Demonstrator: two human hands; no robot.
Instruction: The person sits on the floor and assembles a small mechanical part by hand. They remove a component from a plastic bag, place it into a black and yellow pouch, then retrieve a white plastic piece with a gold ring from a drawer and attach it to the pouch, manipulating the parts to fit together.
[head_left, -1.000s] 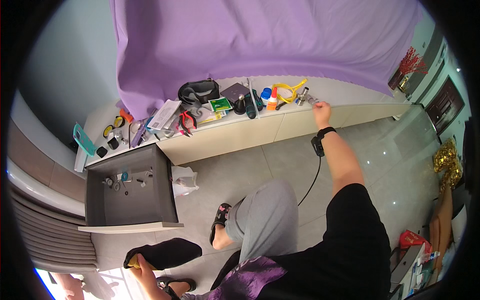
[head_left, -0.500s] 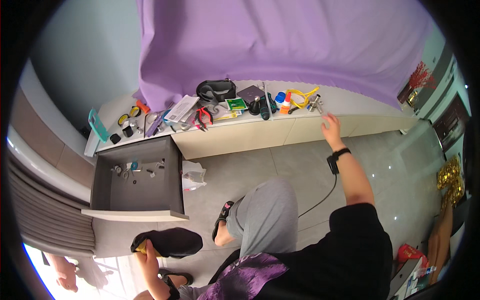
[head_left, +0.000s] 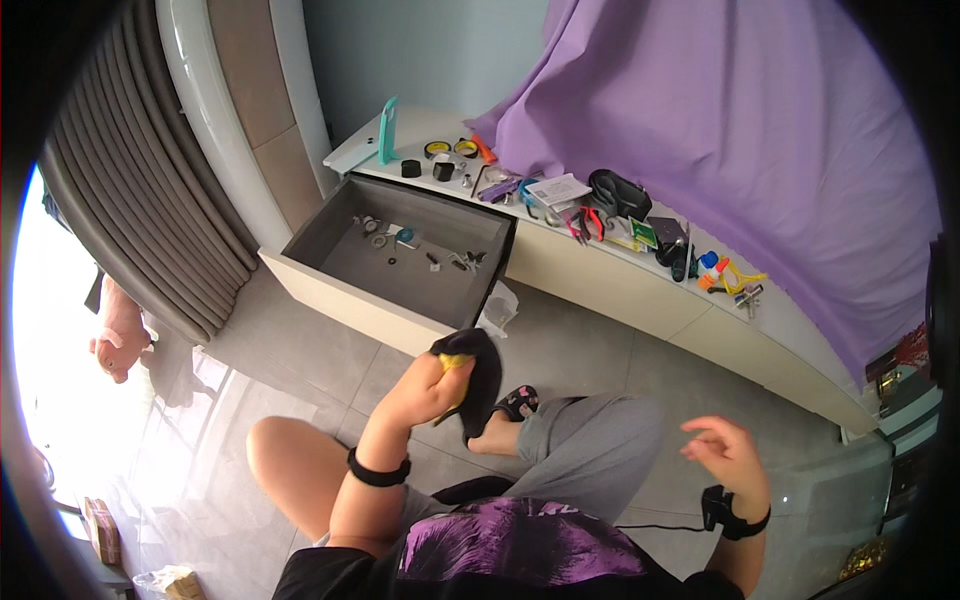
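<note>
In front of the open drawer (head_left: 360, 295), my left hand (head_left: 425, 390) is closed round a soft black cloth piece (head_left: 487, 375) with a yellow inner part. The cloth hangs beside my fist, close to the drawer's front corner. What it is exactly, I cannot make out. My right hand (head_left: 725, 455) is raised over the floor near my knee, fingers loosely bent and apart, with nothing seen in it. Inside the drawer lie tape rolls (head_left: 378, 240), a small blue roll (head_left: 404, 235) and several small dark parts (head_left: 460, 263).
Along the long low cabinet (head_left: 600, 275) lie red-handled pliers (head_left: 590, 224), a white paper (head_left: 558, 189), a black strap (head_left: 618, 195), an orange-and-white bottle (head_left: 712, 272), a yellow cord (head_left: 742, 278) and metal fittings (head_left: 748, 296). A teal stand (head_left: 387, 130) is at its left end. A plastic bag (head_left: 498, 308) sits by the drawer.
My view has turned left toward the drawer. My right hand has drawn back from the metal fittings on the cabinet. My left hand has lifted the black cloth up toward the drawer front.
</note>
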